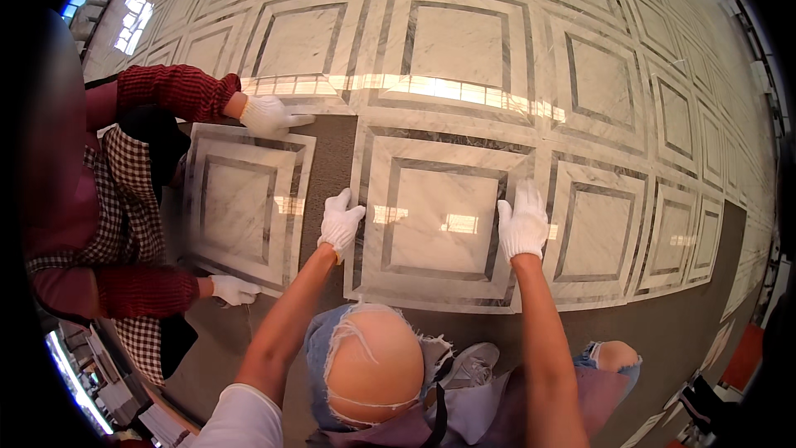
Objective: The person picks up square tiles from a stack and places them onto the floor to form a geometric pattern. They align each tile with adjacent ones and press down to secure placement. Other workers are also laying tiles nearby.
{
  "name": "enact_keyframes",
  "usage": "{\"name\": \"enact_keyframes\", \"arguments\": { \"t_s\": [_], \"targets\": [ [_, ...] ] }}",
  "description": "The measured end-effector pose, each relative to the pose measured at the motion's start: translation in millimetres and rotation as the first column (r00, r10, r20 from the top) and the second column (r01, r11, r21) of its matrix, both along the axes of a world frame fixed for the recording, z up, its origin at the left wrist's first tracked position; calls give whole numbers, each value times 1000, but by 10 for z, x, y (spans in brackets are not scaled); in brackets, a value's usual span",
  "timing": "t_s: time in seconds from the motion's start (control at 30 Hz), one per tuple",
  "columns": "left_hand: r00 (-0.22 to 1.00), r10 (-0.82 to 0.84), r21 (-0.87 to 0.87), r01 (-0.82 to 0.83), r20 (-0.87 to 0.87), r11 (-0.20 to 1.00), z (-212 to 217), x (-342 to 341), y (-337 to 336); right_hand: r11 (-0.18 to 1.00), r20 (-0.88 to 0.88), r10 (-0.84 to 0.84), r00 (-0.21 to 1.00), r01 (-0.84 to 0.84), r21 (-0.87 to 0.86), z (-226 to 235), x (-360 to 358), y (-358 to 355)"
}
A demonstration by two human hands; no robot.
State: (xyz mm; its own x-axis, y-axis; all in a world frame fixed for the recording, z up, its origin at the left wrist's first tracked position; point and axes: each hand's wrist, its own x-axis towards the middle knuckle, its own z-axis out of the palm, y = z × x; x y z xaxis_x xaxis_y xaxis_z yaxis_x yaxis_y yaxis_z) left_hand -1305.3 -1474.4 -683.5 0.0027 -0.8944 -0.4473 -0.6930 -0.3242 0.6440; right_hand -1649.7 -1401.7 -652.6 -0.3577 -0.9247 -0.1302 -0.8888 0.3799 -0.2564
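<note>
A square marble tile (444, 220) with a grey inlaid square border lies flat in front of me. My left hand (340, 224), in a white glove, is at its left edge. Thumb and fingers are apart there, and the gap beside the tile runs under the hand. My right hand (525, 222), gloved too, lies flat with fingers stretched out over the tile's right edge, by the seam with the neighbouring tile (595, 220). Neither hand is wrapped around anything.
To my left a co-worker's gloved hands (269, 116) touch another bordered tile (242, 207), set apart by a dark strip (333, 153). Rows of similar glossy tiles (456, 41) spread beyond. My knee (373, 361) and grey shoe (474, 365) are close to the near edge.
</note>
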Motion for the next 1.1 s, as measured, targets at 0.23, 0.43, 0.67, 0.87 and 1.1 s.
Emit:
{"name": "enact_keyframes", "arguments": {
  "t_s": [0.23,0.43,0.67,0.87,1.1],
  "targets": [
    [993,-23,115,9,115,993,60,-22,27,979,-19,-9,1000,13,203,-339,79,-304],
    [995,-7,115,-5,103,993,45,-11,32,971,-27,3,1000,4,238,-354,11,-365],
    [999,17,174,-10,-41,985,33,147,-6,932,83,-31,996,-1,362,-94,44,-573],
    [999,30,49,-29,-17,998,88,71,34,925,43,17,999,-32,378,-77,37,-567],
    [999,-2,94,-2,40,996,90,92,106,923,43,-19,999,1,384,-82,61,-556]
  ]
}}
